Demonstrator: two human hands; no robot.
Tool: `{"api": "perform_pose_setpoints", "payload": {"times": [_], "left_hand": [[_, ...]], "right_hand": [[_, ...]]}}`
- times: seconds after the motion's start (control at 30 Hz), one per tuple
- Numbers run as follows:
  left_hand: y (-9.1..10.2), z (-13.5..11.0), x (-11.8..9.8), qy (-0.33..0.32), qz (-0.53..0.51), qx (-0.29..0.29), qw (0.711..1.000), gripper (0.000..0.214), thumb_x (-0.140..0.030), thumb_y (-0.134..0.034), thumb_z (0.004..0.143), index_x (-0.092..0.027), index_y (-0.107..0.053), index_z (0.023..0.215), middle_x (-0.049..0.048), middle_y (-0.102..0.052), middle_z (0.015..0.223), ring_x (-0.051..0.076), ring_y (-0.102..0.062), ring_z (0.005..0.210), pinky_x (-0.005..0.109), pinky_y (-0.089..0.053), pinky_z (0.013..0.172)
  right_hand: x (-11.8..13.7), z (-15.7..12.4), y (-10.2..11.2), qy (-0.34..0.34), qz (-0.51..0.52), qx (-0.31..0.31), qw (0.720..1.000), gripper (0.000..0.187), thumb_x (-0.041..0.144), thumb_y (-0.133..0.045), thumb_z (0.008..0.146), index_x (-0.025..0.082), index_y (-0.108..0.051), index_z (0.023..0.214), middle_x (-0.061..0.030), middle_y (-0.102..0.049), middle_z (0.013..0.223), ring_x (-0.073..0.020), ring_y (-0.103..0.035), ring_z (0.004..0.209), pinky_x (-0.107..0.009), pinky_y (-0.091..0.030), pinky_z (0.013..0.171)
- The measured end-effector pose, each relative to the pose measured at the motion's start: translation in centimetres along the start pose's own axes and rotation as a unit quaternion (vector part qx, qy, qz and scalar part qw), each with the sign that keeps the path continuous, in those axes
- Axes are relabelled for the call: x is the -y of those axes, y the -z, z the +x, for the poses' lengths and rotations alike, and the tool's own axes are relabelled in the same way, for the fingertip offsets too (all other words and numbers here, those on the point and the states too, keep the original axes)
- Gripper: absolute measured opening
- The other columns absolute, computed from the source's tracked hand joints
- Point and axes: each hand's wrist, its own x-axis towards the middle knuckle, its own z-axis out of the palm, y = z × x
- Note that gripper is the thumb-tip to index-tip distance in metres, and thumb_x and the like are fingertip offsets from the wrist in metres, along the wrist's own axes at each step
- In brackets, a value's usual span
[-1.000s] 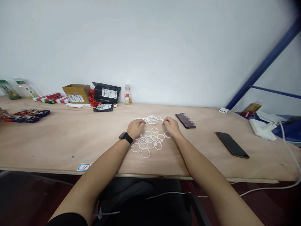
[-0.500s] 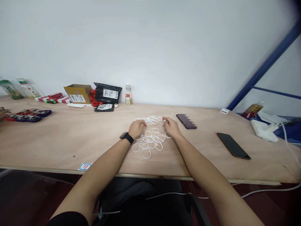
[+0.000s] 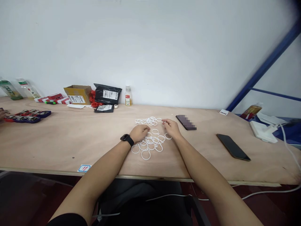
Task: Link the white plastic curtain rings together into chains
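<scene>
White plastic rings with small loops, like curtain rings, lie in a loose pile [image 3: 150,142] in front of me. A smaller row of white rings [image 3: 151,119] lies farther back. My left hand [image 3: 139,133], with a black watch on its wrist, is closed over the left back part of the near pile. Whatever its fingertips hold is hidden. At the right end of the far row, my right hand [image 3: 171,128] has its thumb and forefinger pinched at the edge of a white ring [image 3: 159,119]. One more ring [image 3: 167,136] lies beneath that hand.
Two phones, one dark [image 3: 185,122] and one larger [image 3: 232,147], lie to the right. Behind stand a small bottle [image 3: 127,95], black parcel bags [image 3: 108,94] and a cardboard box [image 3: 77,94]. At far left, another person's hand [image 3: 2,113] is by red and blue items [image 3: 27,116].
My left hand has moved slightly right and nearer, onto the near pile, uncovering the far row's left end. My right hand's fingers have closed at the far row's end ring.
</scene>
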Motion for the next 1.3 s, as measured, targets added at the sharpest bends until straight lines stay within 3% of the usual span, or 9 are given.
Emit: {"api": "perform_pose_setpoints", "payload": {"times": [0.13,0.27,0.47,0.6,0.7,0.9,1.07,1.17,1.3], "left_hand": [[0.0,-0.1,0.0,0.014,-0.018,-0.001,1.0,0.044,-0.017,-0.043,0.083,-0.017,-0.059,0.124,0.0028,-0.074,0.092,0.016,-0.067,0.085,0.027,-0.051,0.08],[0.0,0.1,0.2,0.004,0.014,-0.006,1.0,0.03,-0.018,-0.047,0.079,-0.017,-0.072,0.097,0.0043,-0.073,0.098,0.018,-0.065,0.092,0.028,-0.049,0.086],[0.1,0.5,1.0,0.034,0.021,-0.059,0.997,0.027,-0.022,-0.049,0.079,-0.018,-0.07,0.095,0.0029,-0.072,0.086,0.017,-0.065,0.079,0.029,-0.051,0.079],[0.3,1.0,2.5,0.035,0.06,-0.103,0.992,0.027,-0.023,-0.047,0.082,-0.019,-0.072,0.093,0.0052,-0.069,0.102,0.019,-0.063,0.097,0.032,-0.048,0.092],[0.5,1.2,3.6,0.026,0.092,-0.084,0.992,0.034,-0.022,-0.043,0.085,-0.02,-0.071,0.104,0.0057,-0.064,0.12,0.02,-0.058,0.109,0.033,-0.043,0.101],[0.7,1.3,3.7,0.107,0.185,-0.04,0.976,0.041,-0.033,-0.041,0.089,-0.031,-0.059,0.126,0.003,-0.064,0.125,0.031,-0.052,0.115,0.051,-0.038,0.099],[0.5,1.2,3.7,0.11,0.189,-0.058,0.974,0.036,-0.03,-0.05,0.085,-0.025,-0.064,0.118,0.0083,-0.066,0.119,0.029,-0.053,0.11,0.045,-0.039,0.097],[0.5,1.2,4.1,0.116,0.181,-0.075,0.974,0.031,-0.027,-0.054,0.082,-0.023,-0.067,0.11,0.01,-0.067,0.108,0.029,-0.055,0.105,0.043,-0.041,0.095],[0.5,1.2,4.3,0.126,0.178,-0.085,0.972,0.021,-0.025,-0.056,0.081,-0.021,-0.069,0.097,0.0106,-0.068,0.102,0.028,-0.056,0.103,0.04,-0.042,0.094]], "right_hand": [[0.5,-0.1,0.5,-0.017,-0.005,0.004,1.0,0.035,0.023,-0.042,0.076,0.02,-0.072,0.092,-0.0012,-0.07,0.078,-0.014,-0.059,0.06,-0.024,-0.045,0.058],[0.9,-0.2,0.8,-0.008,0.002,0.008,1.0,0.032,0.02,-0.041,0.073,0.019,-0.071,0.08,-0.0011,-0.068,0.074,-0.0133,-0.056,0.057,-0.023,-0.042,0.055],[1.3,-0.8,-0.1,0.038,0.062,0.071,0.995,0.051,0.014,-0.044,0.069,0.02,-0.059,0.117,0.0008,-0.069,0.079,-0.0107,-0.052,0.052,-0.021,-0.04,0.053],[1.9,-1.3,-0.6,0.065,0.024,0.131,0.989,0.033,0.015,-0.048,0.067,0.018,-0.07,0.093,-0.0001,-0.068,0.072,-0.0111,-0.052,0.054,-0.021,-0.039,0.053],[2.0,-1.4,-0.6,0.079,-0.016,0.144,0.986,0.026,0.017,-0.048,0.071,0.018,-0.073,0.079,-0.0004,-0.067,0.066,-0.013,-0.055,0.057,-0.023,-0.041,0.055],[1.6,-0.8,-0.6,0.155,-0.107,0.099,0.977,0.027,0.02,-0.049,0.083,0.02,-0.07,0.1,-0.0057,-0.071,0.102,-0.0194,-0.062,0.093,-0.031,-0.045,0.084],[1.2,-0.8,-1.4,0.149,-0.22,0.169,0.949,0.043,0.04,-0.038,0.095,0.027,-0.052,0.134,-0.0055,-0.047,0.144,-0.0271,-0.041,0.131,-0.045,-0.028,0.107],[1.2,-1.0,-1.8,0.12,-0.266,0.222,0.93,0.045,0.047,-0.033,0.097,0.032,-0.05,0.136,-0.0032,-0.04,0.149,-0.0297,-0.031,0.137,-0.052,-0.018,0.109],[1.2,-1.2,-1.6,0.134,-0.275,0.214,0.928,0.039,0.043,-0.037,0.096,0.031,-0.057,0.128,-0.0047,-0.053,0.139,-0.0259,-0.042,0.128,-0.049,-0.021,0.107]]}}
